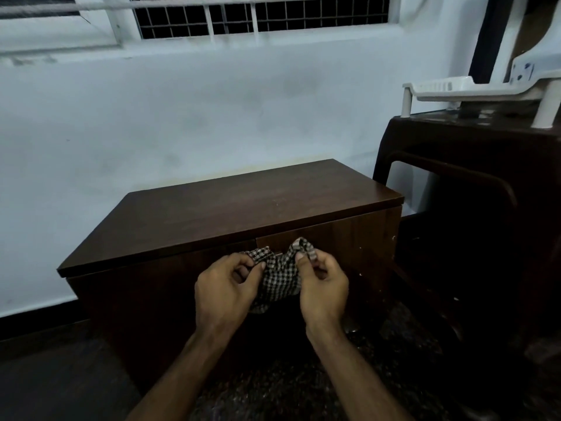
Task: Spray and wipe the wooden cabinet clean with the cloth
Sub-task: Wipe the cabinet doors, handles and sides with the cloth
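A low dark wooden cabinet stands against the white wall, its flat top bare. In front of its front panel I hold a black-and-white checked cloth between both hands. My left hand pinches the cloth's left edge. My right hand pinches its right edge, with a fold sticking up above the fingers. The cloth hangs bunched between them, just below the cabinet's top edge. No spray bottle is in view.
A dark brown plastic chair stands close on the right of the cabinet, with a white plastic chair stacked on it. A barred window runs along the wall above. The floor is dark and speckled.
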`<state>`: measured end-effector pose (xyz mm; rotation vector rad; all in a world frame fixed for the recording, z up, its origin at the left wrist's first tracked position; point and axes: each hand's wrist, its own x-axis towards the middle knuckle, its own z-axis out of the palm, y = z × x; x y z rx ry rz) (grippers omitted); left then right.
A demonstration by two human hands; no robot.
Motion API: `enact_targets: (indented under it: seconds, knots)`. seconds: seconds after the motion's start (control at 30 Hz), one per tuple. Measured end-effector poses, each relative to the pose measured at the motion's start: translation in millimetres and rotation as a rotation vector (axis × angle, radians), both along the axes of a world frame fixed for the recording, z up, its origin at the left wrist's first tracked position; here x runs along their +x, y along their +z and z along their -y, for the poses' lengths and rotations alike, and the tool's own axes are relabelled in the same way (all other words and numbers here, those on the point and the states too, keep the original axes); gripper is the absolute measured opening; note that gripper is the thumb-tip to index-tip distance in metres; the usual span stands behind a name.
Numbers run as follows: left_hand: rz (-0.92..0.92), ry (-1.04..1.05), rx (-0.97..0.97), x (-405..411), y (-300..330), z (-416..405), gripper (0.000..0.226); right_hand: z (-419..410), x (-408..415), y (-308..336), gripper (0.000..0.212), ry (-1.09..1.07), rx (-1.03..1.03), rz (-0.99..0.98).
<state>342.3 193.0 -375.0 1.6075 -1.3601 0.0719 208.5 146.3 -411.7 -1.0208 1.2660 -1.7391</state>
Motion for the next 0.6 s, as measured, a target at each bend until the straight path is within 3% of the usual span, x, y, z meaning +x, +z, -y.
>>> enact_targets:
  seconds: [0.2, 0.33, 0.43, 0.5, 0.6]
  knots:
    - [0.028, 0.079, 0.19, 0.7, 17.3, 12.8, 0.02, 16.8, 14.6, -3.4, 0.022, 0.124, 0.062, -0.045]
    - [0.013, 0.091, 0.219, -1.5, 19.7, 16.3, 0.019, 16.8, 10.7, -15.8, 0.034, 0.245, 0.054, -0.072]
    - [0.01, 0.103, 0.216, -3.1, 16.4, 18.3, 0.02, 14.3, 1.1, -27.7, 0.021, 0.383, 0.036, -0.155]
    - [0.012, 0.102, 0.212, -4.6, 14.3, 18.1, 0.021, 13.8, -6.2, -32.6, 0.018, 0.403, -0.008, -0.25]
    - [0.037, 0.093, 0.239, -4.0, 11.9, 16.3, 0.02, 11.9, -8.5, -42.0, 0.027, 0.194, -0.084, -0.582]
